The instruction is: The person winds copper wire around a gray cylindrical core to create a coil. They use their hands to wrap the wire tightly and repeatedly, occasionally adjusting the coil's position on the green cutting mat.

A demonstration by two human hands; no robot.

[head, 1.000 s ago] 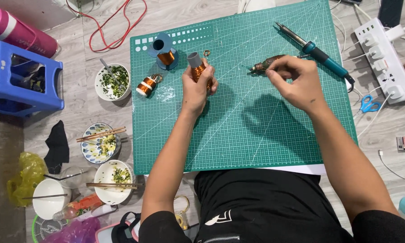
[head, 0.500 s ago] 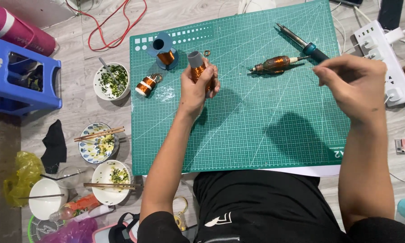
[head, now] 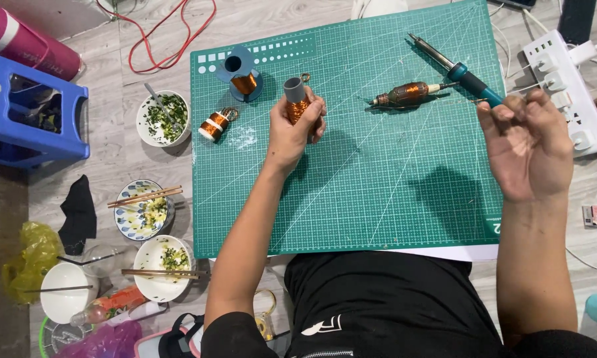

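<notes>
At nine o'clock, off the mat, a blue stool (head: 33, 113) and bowls of food (head: 162, 119) crowd the floor (head: 113, 159), so there is little free room on that side. On the green cutting mat (head: 351, 199), near its eleven o'clock corner, a blue spool (head: 240, 71) stands upright and a small copper coil (head: 213, 124) lies just beside it on its side, both parked within reach.

Our left hand (head: 292, 129) stands a copper-wound coil on a grey tube (head: 296, 99) upright above the mat at about twelve o'clock; its fingers (head: 317, 113) are wrapped shut around the winding, which keeps the tube end free. At one o'clock a wound armature (head: 404, 94) lies flat, touching the tip end of a blue-handled soldering iron (head: 454, 65).

Our right hand (head: 527, 149) hovers at two o'clock, fingertips (head: 504, 114) pinched together; a thin wire may run from them, but we cannot tell. A white power strip (head: 564, 86) borders the mat's right edge. The mat's lower half lies open for moving.
</notes>
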